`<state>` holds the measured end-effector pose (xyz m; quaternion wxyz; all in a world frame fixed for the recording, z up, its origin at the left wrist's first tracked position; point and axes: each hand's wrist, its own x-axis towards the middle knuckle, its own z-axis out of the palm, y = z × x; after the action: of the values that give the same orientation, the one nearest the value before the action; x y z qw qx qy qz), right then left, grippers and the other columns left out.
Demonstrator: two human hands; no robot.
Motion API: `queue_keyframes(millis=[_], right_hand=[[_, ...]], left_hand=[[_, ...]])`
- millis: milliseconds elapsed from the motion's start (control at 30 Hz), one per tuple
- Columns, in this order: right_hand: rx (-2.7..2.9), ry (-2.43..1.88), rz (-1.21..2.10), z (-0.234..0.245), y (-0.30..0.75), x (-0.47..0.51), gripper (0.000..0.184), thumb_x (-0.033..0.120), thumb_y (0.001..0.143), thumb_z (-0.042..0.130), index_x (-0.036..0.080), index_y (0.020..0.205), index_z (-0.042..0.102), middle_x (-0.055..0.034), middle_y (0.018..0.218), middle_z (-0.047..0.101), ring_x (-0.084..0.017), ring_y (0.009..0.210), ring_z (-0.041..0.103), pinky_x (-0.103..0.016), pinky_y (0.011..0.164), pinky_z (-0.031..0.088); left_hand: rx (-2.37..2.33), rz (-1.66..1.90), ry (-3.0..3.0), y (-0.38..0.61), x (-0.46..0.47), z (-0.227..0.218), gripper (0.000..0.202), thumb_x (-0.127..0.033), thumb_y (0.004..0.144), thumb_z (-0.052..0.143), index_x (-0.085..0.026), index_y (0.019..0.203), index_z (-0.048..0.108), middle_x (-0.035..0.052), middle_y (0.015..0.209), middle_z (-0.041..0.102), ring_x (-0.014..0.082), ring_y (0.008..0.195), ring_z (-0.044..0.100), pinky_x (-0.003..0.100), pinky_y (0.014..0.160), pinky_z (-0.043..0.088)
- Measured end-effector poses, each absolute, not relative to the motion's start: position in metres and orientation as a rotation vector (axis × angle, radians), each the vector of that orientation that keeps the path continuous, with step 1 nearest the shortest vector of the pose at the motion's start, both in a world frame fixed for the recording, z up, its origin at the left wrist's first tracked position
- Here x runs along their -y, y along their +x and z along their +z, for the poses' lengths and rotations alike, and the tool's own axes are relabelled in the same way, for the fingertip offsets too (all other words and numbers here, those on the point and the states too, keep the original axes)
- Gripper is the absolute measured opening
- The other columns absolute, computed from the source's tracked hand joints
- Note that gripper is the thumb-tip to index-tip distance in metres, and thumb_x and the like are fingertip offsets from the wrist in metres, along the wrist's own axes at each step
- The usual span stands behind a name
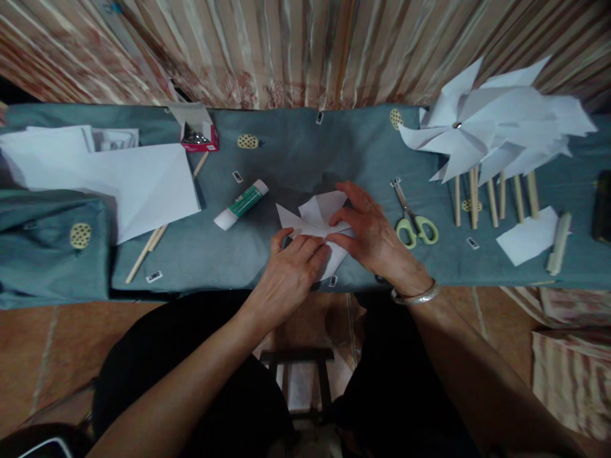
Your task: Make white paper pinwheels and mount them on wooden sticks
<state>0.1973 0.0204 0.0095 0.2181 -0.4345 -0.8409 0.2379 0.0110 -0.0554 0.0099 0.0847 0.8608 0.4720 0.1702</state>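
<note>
A white paper pinwheel [314, 213] with cut, partly folded blades lies near the table's front edge, between my two hands. My left hand [296, 264] presses on its near left part, fingers together over the middle. From the right, my right hand [365, 229] grips a blade with bent fingers, the fingertips close to the centre. The paper under my fingers is partly hidden. A glue stick [242, 204] with a green label lies left of the pinwheel. Green-handled scissors [411, 219] rest just right of my right hand.
Finished pinwheels [496, 124] on wooden sticks overlap at the right, near a paper scrap [527, 236] and a capped marker-like tool [558, 243]. At left are white paper sheets [147, 184], wooden sticks [146, 254] and an open red box [200, 137] of small metal pieces.
</note>
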Motion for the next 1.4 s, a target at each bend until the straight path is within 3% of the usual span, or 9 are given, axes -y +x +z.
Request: queue_keyframes(millis=[133,300,467,633,900,1133,1400], right_hand=[[2.313,-1.236,0.628,0.009,0.199,-0.023,0.026,0.021,0.076,0.074,0.028,0.098,0.061,-0.0030,0.152,0.039,-0.030,0.145,0.030,-0.054,0.119,0.029],[2.327,-1.276,0.590,0.008,0.199,-0.027,0.032,0.025,0.075,0.077,0.023,0.102,0.060,-0.0121,0.151,0.041,-0.034,0.143,0.032,-0.056,0.115,0.032],[2.325,-1.295,0.597,0.005,0.200,-0.034,0.039,0.032,0.072,0.080,0.024,0.105,0.061,-0.0128,0.149,0.043,-0.037,0.143,0.033,-0.061,0.111,0.033],[2.331,-1.358,0.573,0.002,0.198,-0.041,0.057,0.036,0.066,0.084,0.023,0.116,0.059,-0.0159,0.149,0.041,-0.039,0.143,0.031,-0.060,0.109,0.034],[2.375,-1.511,0.653,0.009,0.194,-0.044,0.091,0.040,0.067,0.077,0.018,0.146,0.037,-0.0205,0.155,0.030,-0.042,0.146,0.024,-0.067,0.111,0.026],[2.331,-1.522,0.683,0.008,0.193,-0.043,0.092,0.032,0.065,0.077,0.021,0.147,0.036,-0.0176,0.155,0.032,-0.039,0.145,0.027,-0.064,0.112,0.027],[2.317,-1.608,0.644,0.012,0.185,-0.041,0.090,0.029,0.064,0.077,0.014,0.144,0.040,-0.0215,0.153,0.034,-0.038,0.144,0.031,-0.061,0.113,0.028]], left_hand=[[-1.398,0.517,2.569,0.011,0.056,0.007,0.035,-0.012,0.097,0.040,-0.017,0.127,0.056,0.0102,0.118,0.066,0.0240,0.108,0.058,0.053,0.107,0.031],[-1.385,0.503,2.585,0.011,0.057,0.005,0.033,-0.016,0.098,0.041,-0.019,0.126,0.057,0.0096,0.118,0.066,0.0243,0.109,0.057,0.055,0.108,0.030],[-1.392,0.508,2.592,0.011,0.056,0.005,0.031,-0.016,0.098,0.041,-0.020,0.121,0.060,0.0093,0.118,0.066,0.0234,0.109,0.057,0.054,0.109,0.029],[-1.398,0.518,2.589,0.012,0.057,0.005,0.029,-0.016,0.097,0.043,-0.019,0.118,0.063,0.0100,0.119,0.066,0.0236,0.110,0.057,0.053,0.110,0.029],[-1.397,0.498,2.580,0.015,0.055,0.005,0.031,-0.013,0.097,0.041,-0.019,0.118,0.063,0.0076,0.124,0.066,0.0224,0.111,0.057,0.051,0.110,0.029],[-1.386,0.501,2.568,0.017,0.055,0.004,0.033,-0.012,0.097,0.039,-0.020,0.120,0.062,0.0068,0.125,0.067,0.0237,0.113,0.056,0.053,0.108,0.030],[-1.364,0.548,2.553,0.017,0.055,0.003,0.033,-0.013,0.097,0.038,-0.017,0.120,0.062,0.0075,0.124,0.068,0.0244,0.113,0.056,0.056,0.108,0.030]])
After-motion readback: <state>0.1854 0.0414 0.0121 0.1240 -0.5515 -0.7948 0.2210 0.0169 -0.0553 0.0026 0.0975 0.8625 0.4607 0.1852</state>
